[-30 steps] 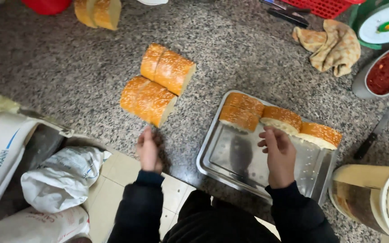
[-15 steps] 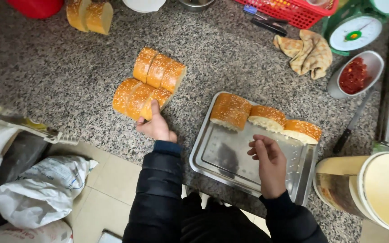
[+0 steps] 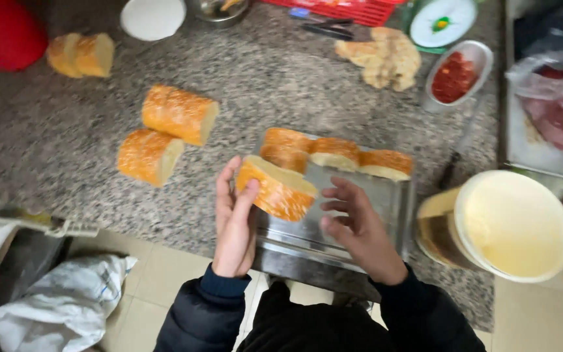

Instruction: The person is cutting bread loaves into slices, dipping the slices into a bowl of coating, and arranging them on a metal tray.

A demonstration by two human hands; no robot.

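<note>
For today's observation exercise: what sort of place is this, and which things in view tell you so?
Probably a small food-preparation kitchen. Cut bread pieces lie on a speckled stone counter, more sit in a metal tray, and the left hand holds a bread half. A kitchen scale and a bowl of red sauce stand behind.

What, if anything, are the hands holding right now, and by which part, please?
The left hand holds a bread piece by its left end, above the metal tray. The right hand is open, holding nothing.
</note>
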